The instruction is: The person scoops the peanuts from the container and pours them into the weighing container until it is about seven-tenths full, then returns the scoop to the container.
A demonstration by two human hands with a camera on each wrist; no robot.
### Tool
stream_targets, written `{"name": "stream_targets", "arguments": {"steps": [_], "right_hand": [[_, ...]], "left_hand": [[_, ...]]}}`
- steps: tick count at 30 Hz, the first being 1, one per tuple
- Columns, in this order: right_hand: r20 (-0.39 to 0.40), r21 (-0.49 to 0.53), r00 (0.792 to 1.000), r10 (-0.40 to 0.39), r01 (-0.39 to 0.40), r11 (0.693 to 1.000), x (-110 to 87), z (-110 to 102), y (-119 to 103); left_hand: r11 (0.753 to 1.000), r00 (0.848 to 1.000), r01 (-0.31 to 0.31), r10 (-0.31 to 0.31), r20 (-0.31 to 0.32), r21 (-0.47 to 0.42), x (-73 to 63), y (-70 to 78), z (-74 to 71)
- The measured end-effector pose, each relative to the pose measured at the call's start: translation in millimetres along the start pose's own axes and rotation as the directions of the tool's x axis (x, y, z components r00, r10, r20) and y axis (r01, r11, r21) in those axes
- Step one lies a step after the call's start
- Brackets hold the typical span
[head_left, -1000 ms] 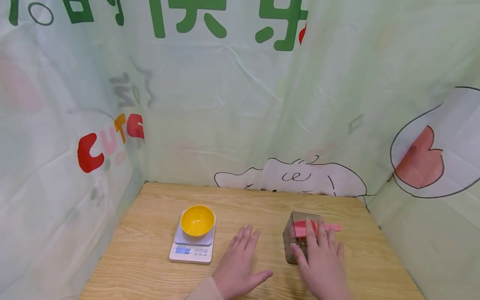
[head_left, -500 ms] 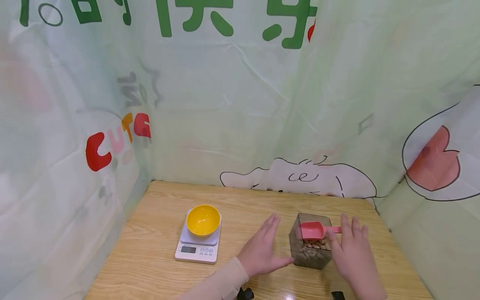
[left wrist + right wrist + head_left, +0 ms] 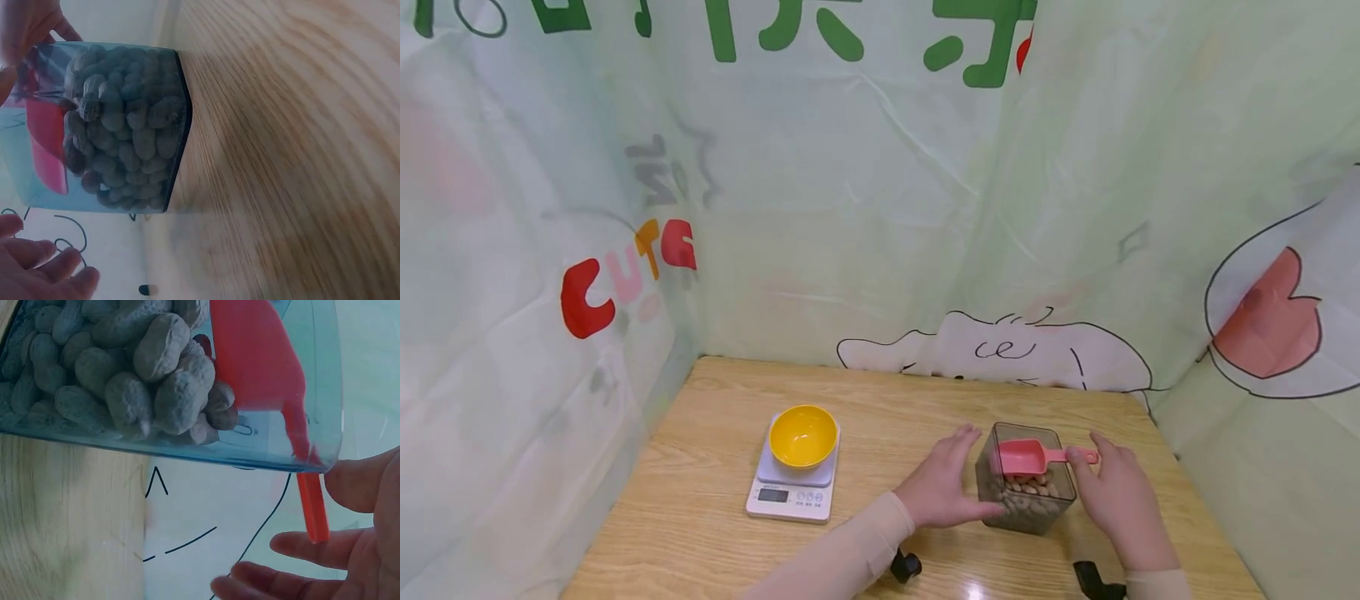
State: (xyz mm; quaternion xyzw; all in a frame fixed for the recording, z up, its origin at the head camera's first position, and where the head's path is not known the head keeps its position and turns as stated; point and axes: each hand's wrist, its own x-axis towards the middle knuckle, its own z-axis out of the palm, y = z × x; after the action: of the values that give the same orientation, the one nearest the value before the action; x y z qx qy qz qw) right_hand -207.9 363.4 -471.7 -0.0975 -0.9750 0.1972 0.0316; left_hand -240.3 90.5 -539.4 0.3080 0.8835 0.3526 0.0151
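A smoky clear plastic box holds peanuts in the shell, plainly seen through its wall in both wrist views. A pink scoop lies on top of the peanuts, its handle sticking out over the rim on the right. My right hand is at that handle, thumb and forefinger on either side of it, the other fingers loosely extended in the right wrist view. My left hand is spread at the box's left side, thumb by its near corner. The fingers show apart from the wall in the left wrist view.
A yellow bowl stands on a white kitchen scale left of my left hand. The wooden table is closed in by printed curtains at the back and sides. Black wrist camera parts show under the left sleeve.
Both hands have come to the box's two sides: the left moved right toward its wall, the right moved off its top to the scoop handle. Scoop and box stay put; the scale's display has gone dark.
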Motion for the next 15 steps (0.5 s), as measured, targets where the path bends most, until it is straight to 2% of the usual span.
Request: {"name": "stream_targets", "arguments": {"steps": [5,10,15], "right_hand": [[-0.049,0.033,0.998,0.035,-0.033,0.999,0.8,0,-1],[-0.079,0.055,0.996,0.051,-0.047,0.997,1.4,0,-5],[-0.044,0.09,0.996,0.081,-0.076,0.993,1.4,2,-6]], "left_hand": [[1.0,1.0,0.001,-0.001,0.01,-0.021,11.0,4.0,5.3],[0.996,0.999,-0.05,0.048,-0.02,-0.067,26.4,9.2,5.9],[0.992,0.998,-0.065,0.064,-0.007,-0.108,35.5,12.3,6.4]]}}
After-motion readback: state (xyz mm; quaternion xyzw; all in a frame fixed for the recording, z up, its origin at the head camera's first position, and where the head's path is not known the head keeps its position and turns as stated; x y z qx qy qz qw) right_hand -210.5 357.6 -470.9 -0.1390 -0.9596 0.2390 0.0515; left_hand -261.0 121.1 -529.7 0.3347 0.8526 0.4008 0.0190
